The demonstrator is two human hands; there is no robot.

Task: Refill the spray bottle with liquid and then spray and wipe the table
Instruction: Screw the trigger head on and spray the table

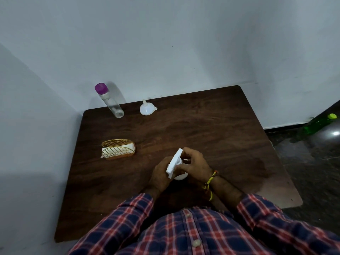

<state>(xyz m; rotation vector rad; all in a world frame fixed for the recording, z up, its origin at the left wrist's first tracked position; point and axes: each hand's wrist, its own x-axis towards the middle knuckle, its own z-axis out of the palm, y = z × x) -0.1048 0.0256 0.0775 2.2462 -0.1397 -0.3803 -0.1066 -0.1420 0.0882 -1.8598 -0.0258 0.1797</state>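
1. Nearest the camera is the person's chest in a plaid shirt [193, 234] of navy, red and white, both sleeves reaching forward over the near edge of a dark wooden table [211, 126].
2. Just beyond, above the middle of the table, both hands meet around a white spray bottle [179, 174]. The left hand [161, 173] is curled round the bottle's body from the left side, hiding most of it; only a rounded white patch shows below the trigger head [173, 162].
3. The right hand [195, 163] has its fingers curled at the collar just under the trigger head, which tilts up and to the left. Whether the head is screwed tight or loose cannot be told. A yellow thread bracelet [209, 183] circles the right wrist.
4. Farther out on the left stands a gold wire holder [117, 149] with white napkins in it.
5. Near the far edge, a small white funnel [146, 108] rests mouth down, spout up.
6. At the far left corner a clear bottle with a purple cap [108, 100] stands upright, well apart from the hands.
7. On the floor to the right, a green bottle [318, 124] is partly visible.
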